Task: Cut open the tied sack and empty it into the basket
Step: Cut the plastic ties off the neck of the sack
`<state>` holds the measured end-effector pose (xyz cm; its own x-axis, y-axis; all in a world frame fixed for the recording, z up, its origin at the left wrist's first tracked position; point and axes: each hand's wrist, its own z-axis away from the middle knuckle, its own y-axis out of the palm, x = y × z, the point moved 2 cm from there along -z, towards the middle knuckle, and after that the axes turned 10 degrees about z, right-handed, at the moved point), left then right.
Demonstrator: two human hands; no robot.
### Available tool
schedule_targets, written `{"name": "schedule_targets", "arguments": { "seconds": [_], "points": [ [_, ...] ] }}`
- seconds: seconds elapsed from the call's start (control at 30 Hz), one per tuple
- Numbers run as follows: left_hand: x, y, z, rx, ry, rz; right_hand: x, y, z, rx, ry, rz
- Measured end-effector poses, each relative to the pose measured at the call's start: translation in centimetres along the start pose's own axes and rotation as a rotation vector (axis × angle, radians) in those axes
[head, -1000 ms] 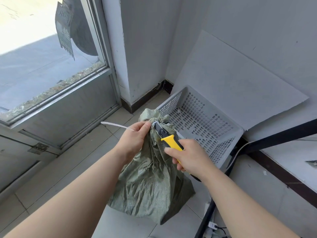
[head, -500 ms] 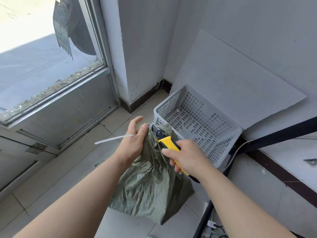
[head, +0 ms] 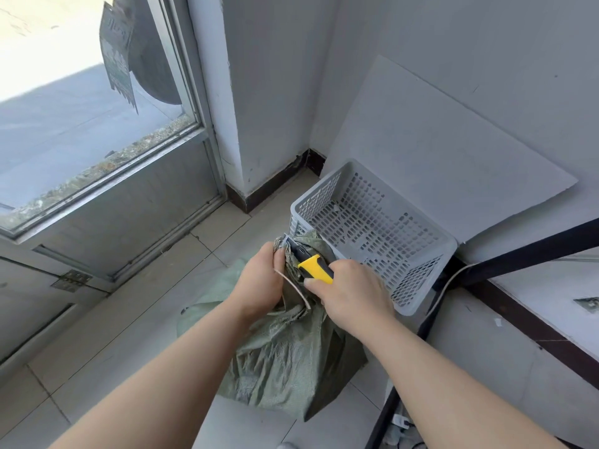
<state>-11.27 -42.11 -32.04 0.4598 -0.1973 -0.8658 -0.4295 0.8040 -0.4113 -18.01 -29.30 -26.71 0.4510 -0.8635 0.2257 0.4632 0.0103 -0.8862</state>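
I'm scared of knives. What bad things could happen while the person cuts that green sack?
The knife in the right hand has its blade at the sack neck, right beside the left hand gripping it. A slip could nick those fingers. The blade might also slice the sack cloth rather than only the tie. The sack stands on the floor beside the basket, so once opened it may spill there.

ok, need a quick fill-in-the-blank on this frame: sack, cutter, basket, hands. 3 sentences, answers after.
1. The right hand holds a cutter whose handle is black and ____.
2. The left hand grips the neck of the ____ woven sack.
3. The grey basket stands on the floor, to the ____ of the sack.

Missing words: yellow; green; right
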Motion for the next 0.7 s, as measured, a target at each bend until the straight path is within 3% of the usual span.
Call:
{"name": "schedule_targets", "arguments": {
  "seconds": [0.17,0.37,0.6,0.7],
  "points": [
    [0.4,-1.4,-0.7,0.061,0.050,0.085,-1.3,0.5,0.1,0.050,0.032,-0.211],
    [-0.1,-0.1,0.2,-0.019,0.111,-0.083,-0.3,0.6,-0.6,0.083,0.042,-0.162],
    [-0.2,-0.5,-0.8,-0.001,-0.018,-0.060,1.9,-0.8,-0.6,-0.053,-0.069,0.125],
    [1.5,-2.7,-1.1,-0.010,-0.094,0.002,0.7,-2.1,-0.2,-0.117,-0.029,-0.075]
  ]
}}
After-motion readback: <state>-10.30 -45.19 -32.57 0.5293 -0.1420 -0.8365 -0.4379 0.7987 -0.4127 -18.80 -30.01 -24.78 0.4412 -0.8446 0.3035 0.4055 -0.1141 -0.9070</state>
